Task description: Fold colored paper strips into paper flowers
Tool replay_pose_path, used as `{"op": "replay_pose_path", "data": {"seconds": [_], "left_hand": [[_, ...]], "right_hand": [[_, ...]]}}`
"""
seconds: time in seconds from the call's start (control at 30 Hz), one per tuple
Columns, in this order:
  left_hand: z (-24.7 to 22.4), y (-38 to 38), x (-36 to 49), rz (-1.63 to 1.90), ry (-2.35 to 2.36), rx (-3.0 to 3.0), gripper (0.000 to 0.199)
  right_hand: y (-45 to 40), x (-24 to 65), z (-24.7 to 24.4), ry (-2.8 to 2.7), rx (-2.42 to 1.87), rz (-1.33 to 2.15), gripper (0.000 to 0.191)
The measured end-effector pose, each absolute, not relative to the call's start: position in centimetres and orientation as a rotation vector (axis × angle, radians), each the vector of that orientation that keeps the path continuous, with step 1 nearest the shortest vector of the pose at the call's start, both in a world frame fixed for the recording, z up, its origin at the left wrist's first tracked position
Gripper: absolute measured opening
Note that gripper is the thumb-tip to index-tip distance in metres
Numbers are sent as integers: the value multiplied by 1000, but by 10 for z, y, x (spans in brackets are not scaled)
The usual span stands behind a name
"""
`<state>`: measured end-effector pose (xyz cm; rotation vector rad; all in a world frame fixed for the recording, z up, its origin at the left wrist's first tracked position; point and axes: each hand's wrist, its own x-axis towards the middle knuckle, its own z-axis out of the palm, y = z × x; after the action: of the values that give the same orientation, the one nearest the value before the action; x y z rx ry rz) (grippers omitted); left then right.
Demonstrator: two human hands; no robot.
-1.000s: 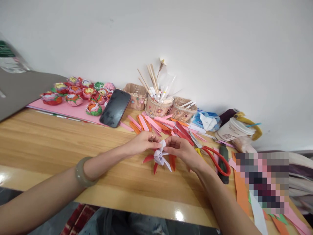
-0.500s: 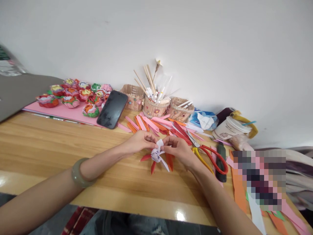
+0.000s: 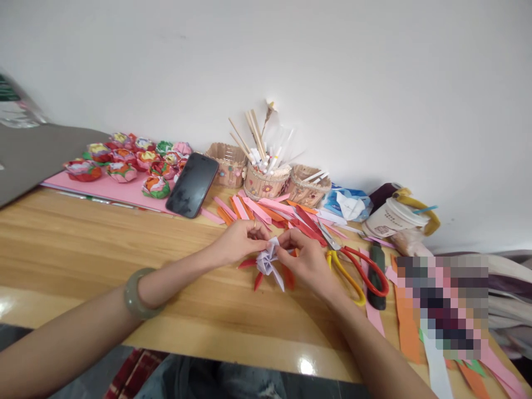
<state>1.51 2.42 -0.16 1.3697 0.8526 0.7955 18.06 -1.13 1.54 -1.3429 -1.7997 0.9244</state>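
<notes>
Between my two hands is a folded paper flower (image 3: 266, 262) with pale lilac petals; red and orange paper petals stick out beneath it. My left hand (image 3: 246, 239) pinches its upper left side between thumb and fingers. On the upper right, my right hand (image 3: 304, 256) is closed on a lilac petal, its fingertips close to those of the left. Just behind the hands lies a heap of folded pink, orange and red paper strips (image 3: 266, 210). Scissors with red handles (image 3: 380, 289) and a yellow-handled pair (image 3: 358, 298) rest right of my right hand.
A black phone (image 3: 192, 185) leans near several finished paper flowers (image 3: 122, 170) on pink sheets. Decorated baskets (image 3: 266, 183) with sticks and pens stand along the wall. To the right are a tissue pack (image 3: 347, 202), a paper cup (image 3: 393, 217), a dark green tool (image 3: 377, 277) and paper strips (image 3: 407, 327).
My right hand has shifted slightly, its fingers moving over the flower's upper right petal. The flower has turned a little. Both hands keep hold of it.
</notes>
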Motion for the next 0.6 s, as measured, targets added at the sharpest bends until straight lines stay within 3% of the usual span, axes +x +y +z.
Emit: {"op": "replay_pose_path", "data": {"seconds": [0.33,0.6], "left_hand": [[-4,18,13,948,929,1815,6],[-8,25,10,896,955,1733,9]], "right_hand": [[-18,179,8,-2059,-1352,270,9],[-11,182,11,-1987,-1508,516,10]]}}
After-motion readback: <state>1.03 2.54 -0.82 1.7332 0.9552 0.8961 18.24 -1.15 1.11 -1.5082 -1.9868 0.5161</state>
